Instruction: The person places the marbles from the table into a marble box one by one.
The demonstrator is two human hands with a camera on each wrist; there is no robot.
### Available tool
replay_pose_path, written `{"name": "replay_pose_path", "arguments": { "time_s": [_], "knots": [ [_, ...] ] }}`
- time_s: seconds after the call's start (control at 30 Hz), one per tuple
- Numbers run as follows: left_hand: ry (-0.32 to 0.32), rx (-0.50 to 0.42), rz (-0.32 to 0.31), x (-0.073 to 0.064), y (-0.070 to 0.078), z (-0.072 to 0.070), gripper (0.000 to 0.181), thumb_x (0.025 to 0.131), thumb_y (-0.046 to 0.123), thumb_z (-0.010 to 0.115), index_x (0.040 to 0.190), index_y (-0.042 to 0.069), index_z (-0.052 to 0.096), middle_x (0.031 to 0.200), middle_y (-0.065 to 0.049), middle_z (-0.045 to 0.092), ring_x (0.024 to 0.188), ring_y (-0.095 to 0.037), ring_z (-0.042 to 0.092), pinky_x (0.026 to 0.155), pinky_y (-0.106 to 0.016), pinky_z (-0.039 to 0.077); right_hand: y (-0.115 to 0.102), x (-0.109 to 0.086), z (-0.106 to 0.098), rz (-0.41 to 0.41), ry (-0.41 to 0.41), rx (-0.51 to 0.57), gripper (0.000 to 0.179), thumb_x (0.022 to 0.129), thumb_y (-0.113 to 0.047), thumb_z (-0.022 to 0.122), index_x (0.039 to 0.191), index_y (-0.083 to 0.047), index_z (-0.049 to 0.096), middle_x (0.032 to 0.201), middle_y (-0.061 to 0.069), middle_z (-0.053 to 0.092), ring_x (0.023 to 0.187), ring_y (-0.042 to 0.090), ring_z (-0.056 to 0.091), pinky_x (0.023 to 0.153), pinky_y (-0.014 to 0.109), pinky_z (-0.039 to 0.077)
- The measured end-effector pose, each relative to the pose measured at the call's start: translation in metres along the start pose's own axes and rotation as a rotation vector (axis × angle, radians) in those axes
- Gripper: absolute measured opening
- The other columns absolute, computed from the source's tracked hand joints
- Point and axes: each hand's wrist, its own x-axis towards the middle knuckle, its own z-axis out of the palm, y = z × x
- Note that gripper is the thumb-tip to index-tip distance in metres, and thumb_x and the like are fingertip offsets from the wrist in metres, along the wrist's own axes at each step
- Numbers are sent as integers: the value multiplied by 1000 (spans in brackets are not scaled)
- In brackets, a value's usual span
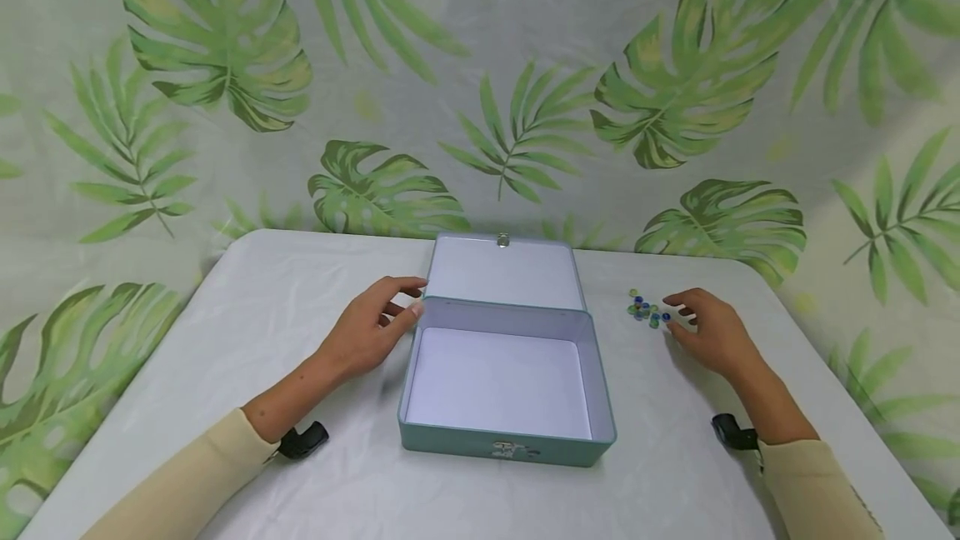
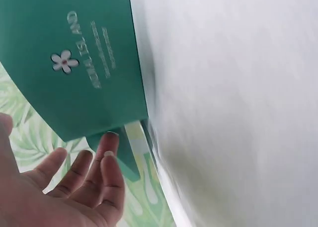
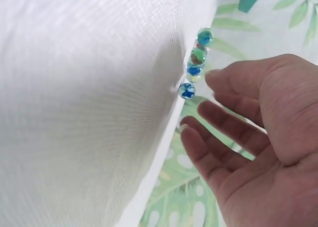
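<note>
A green tin box (image 1: 507,445) with a white inside stands on the table, its lid (image 1: 504,272) swung back on the far side. At the box's rear left corner is my left hand (image 1: 369,325), fingers loosely bent and fingertips right by the hinge edge. The left wrist view shows the box's green side (image 2: 74,103) with a white flower and lettering, beyond the fingers. Right of the box lies a small group of glass marbles (image 1: 643,308), blue, green and yellowish. My right hand (image 1: 707,332) hovers at their right edge, thumb and fingers apart around no marble, close to a blue marble (image 3: 187,91).
A white cloth covers the table (image 1: 315,490). Behind it hangs a leaf-patterned curtain (image 1: 525,40). Dark wrist-worn devices (image 1: 303,440) sit below both forearms. The lid's metal clasp (image 1: 503,240) sticks up at the far edge.
</note>
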Motion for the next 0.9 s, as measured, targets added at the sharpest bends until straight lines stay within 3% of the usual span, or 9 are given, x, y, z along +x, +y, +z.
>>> {"name": "replay_pose_path", "arguments": {
  "time_s": [0.2, 0.33, 0.57, 0.77, 0.9],
  "knots": [
    [-13, -37, 14, -6, 1, 4, 48, 110, 37, 58, 156, 23, 53, 146, -9, 58, 111, -27, 72, 88, -46, 61, -1, 2, 2, 21, -50, 3, 34, 95, -5, 71, 127, 7, 68, 130, 30, 63, 105, 48, 68, 85, 61, 57],
    [-69, -104, 27, -13, 0, 4, 53, 110, 32, 59, 160, 20, 47, 153, -9, 52, 119, -31, 69, 85, -39, 62, 0, 2, 2, 35, -63, 4, 35, 96, -3, 69, 129, 8, 67, 130, 31, 64, 105, 48, 68, 85, 62, 57],
    [-194, -264, -40, -23, -1, 5, 65, 106, 26, 65, 165, 28, 38, 162, -9, 39, 126, -39, 62, 77, -35, 63, 2, 1, 2, 33, -83, -6, 30, 96, -2, 68, 124, 8, 69, 124, 30, 66, 104, 48, 68, 84, 61, 56],
    [-211, -290, -71, -24, -2, 5, 69, 106, 27, 66, 167, 30, 34, 164, -10, 38, 130, -41, 60, 77, -35, 63, 4, 0, 3, 19, -75, -14, 25, 95, -2, 69, 118, 7, 71, 118, 27, 68, 99, 44, 68, 81, 58, 57],
    [-214, -303, -95, -23, -3, 5, 68, 106, 29, 66, 166, 35, 34, 165, -8, 37, 133, -41, 58, 78, -36, 64, 5, 2, 3, 9, -80, -22, 16, 93, 0, 72, 108, 5, 74, 103, 20, 69, 85, 32, 66, 73, 48, 54]
  ]
}}
